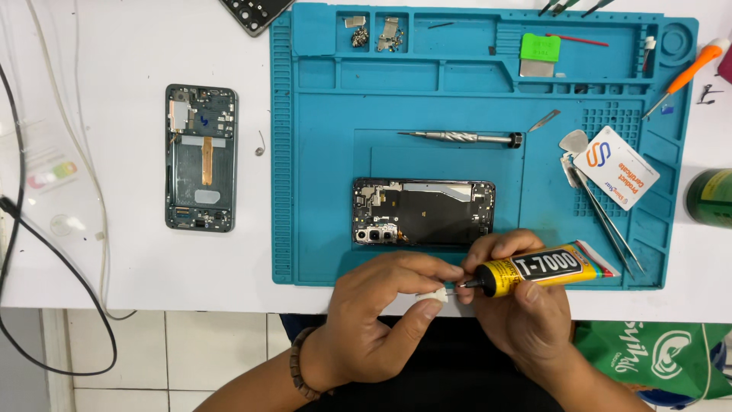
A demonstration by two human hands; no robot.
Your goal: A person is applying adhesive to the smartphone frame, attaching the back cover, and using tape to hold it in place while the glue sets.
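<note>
Both hands meet at the mat's (305, 191) near edge: left hand (381, 313) pinches a white scrap (435, 295) (partly hidden), right hand (526, 305) grips a glue tube (545, 267).

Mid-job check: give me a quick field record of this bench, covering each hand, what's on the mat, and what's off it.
left hand: pinches a small white piece at the tube's nozzle
right hand: grips a yellow and black glue tube, nozzle pointing left
mat centre: opened phone, internals up, on the blue work mat
above phone: metal screwdriver
mat right: white card, tweezers
off mat, left: second phone frame on the white table
</note>
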